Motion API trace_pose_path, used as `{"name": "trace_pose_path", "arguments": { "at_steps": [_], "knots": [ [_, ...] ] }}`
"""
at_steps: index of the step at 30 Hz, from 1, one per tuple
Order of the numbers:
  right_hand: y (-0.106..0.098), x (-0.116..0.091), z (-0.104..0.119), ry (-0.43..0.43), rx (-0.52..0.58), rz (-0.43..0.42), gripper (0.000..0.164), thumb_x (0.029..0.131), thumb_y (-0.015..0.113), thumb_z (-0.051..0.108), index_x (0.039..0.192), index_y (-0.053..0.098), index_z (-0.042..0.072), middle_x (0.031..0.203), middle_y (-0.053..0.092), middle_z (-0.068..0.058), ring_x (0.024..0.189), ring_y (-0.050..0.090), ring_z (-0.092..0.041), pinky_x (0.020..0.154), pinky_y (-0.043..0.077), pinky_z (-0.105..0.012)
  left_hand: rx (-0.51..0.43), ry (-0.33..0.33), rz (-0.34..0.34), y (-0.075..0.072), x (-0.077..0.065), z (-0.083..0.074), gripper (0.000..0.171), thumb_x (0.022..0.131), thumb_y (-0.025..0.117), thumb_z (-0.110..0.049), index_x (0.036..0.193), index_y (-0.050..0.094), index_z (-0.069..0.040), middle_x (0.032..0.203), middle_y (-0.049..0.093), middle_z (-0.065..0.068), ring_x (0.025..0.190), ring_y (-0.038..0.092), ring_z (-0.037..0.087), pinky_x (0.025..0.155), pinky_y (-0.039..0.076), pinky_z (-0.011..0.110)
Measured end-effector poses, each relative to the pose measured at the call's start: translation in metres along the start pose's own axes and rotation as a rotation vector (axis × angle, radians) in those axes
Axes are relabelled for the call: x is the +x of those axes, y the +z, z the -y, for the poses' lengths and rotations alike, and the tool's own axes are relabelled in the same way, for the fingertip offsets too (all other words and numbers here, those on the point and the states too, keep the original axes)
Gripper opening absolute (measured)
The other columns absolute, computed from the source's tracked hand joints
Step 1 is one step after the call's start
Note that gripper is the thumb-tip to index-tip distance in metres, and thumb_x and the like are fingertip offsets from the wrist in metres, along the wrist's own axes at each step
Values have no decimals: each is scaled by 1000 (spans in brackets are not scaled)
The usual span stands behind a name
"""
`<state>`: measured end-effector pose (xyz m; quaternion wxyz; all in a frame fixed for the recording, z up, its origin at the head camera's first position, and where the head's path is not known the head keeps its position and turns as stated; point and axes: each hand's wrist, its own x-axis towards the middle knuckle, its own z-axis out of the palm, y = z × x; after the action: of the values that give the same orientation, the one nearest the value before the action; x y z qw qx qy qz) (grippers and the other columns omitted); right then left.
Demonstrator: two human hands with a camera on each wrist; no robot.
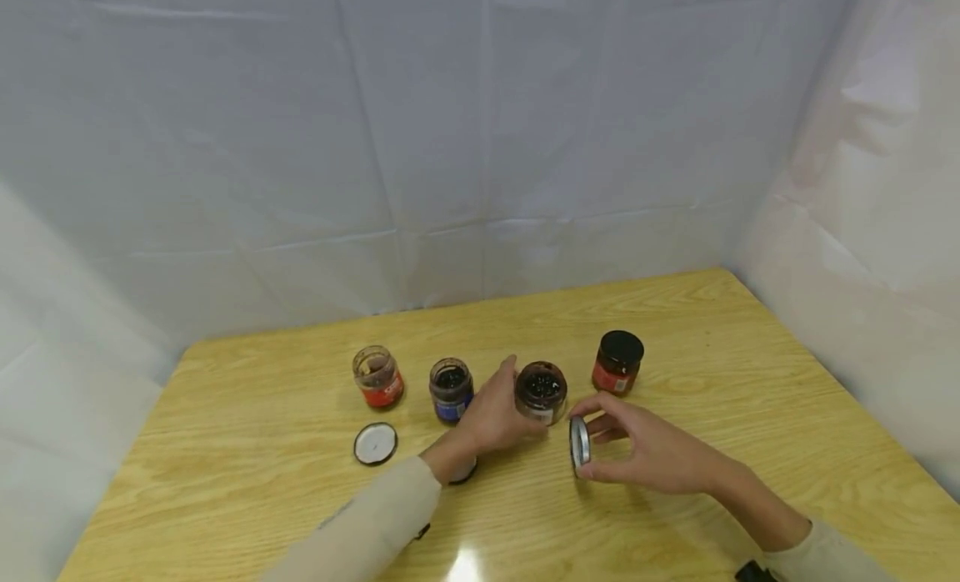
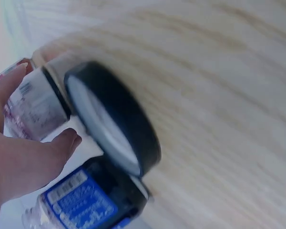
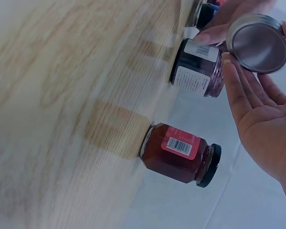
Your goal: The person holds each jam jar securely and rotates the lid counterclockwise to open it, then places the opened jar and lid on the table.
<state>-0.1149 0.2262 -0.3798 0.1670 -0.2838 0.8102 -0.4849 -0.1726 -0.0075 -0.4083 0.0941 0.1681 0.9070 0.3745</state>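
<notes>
My left hand (image 1: 498, 411) holds an open jar of dark contents (image 1: 542, 390), its thumb in front and fingers at the left side. A white label shows on this jar (image 3: 193, 71) in the right wrist view. My right hand (image 1: 648, 449) pinches a metal lid (image 1: 580, 444) on edge between thumb and fingers, just right of that jar. The lid's round silver face (image 3: 258, 44) shows in the right wrist view. Beside my left hand stands an open blue-labelled jar (image 1: 452, 390). Another lid (image 2: 112, 119) lies beneath my left wrist, partly hidden in the head view.
An open red-labelled jar (image 1: 378, 378) stands at the left, with a lid (image 1: 375, 444) lying inside-up before it. To the right is a red-labelled jar with its black lid on (image 1: 618, 363). White sheeting (image 1: 450, 148) hangs behind the wooden table (image 1: 247, 415).
</notes>
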Motion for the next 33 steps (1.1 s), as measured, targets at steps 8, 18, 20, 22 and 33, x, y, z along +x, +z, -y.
{"name": "trace_pose_path", "arguments": {
  "at_steps": [8,18,20,22,33],
  "knots": [
    [0,0,0,-24,34,-50,58,86,73,26,132,42,9,129,48,-17,112,56,-23,93,46,-40,-55,17,-5,-14,-17,-8,100,76,81,-28,150,18,-2,139,44,20,121,48,34,93,43,48],
    [-1,-1,-3,-28,-13,-78,62,84,75,30,134,44,10,128,51,-8,113,56,-22,94,45,-36,119,127,-86,-18,-46,-10,84,77,78,-28,143,35,1,137,47,19,122,48,33,99,39,46],
    [-1,-1,-4,-34,-38,-75,61,84,75,31,133,46,10,127,52,-6,113,56,-21,94,45,-36,174,158,-80,-19,-50,-8,79,77,78,-30,140,41,0,135,49,17,122,48,31,99,39,45],
    [-1,-1,-6,-38,-56,-74,60,84,75,32,133,47,11,127,54,-5,113,56,-22,94,45,-37,229,182,-63,-20,-53,-5,75,78,76,-35,138,45,-3,135,49,14,122,48,30,99,39,44],
    [3,-1,-13,12,46,-30,65,80,79,27,133,46,7,125,55,-3,114,56,-19,93,46,-35,522,362,2,-22,-66,9,76,81,65,-58,137,49,-10,140,46,13,125,45,29,101,38,44]
  ]
}}
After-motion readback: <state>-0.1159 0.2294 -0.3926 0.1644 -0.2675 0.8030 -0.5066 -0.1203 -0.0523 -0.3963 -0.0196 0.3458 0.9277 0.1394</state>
